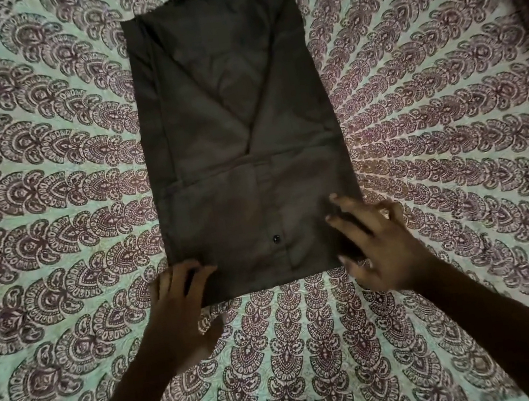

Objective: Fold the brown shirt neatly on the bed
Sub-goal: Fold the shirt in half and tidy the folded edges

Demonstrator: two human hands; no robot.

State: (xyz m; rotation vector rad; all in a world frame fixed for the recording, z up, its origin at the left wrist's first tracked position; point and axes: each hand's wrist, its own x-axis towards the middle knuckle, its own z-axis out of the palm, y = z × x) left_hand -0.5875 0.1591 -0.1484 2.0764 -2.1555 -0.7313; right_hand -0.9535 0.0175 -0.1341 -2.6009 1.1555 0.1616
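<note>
Paisley-printed green-and-maroon bed (pixel 48 200) carries the brown cloth shirt (pixel 240 141), flat at its centre as a long rectangle, sleeves folded in. Right hand (pixel 384 243): grip wide, fingers spread on the near right corner. Left hand (pixel 182 303): on the near left corner, grip indeterminable. The cloth is judged soft, light and limp, best taken at both hem corners.

The brown shirt (pixel 240 141) lies flat, folded narrow, on the patterned bed (pixel 48 200).
</note>
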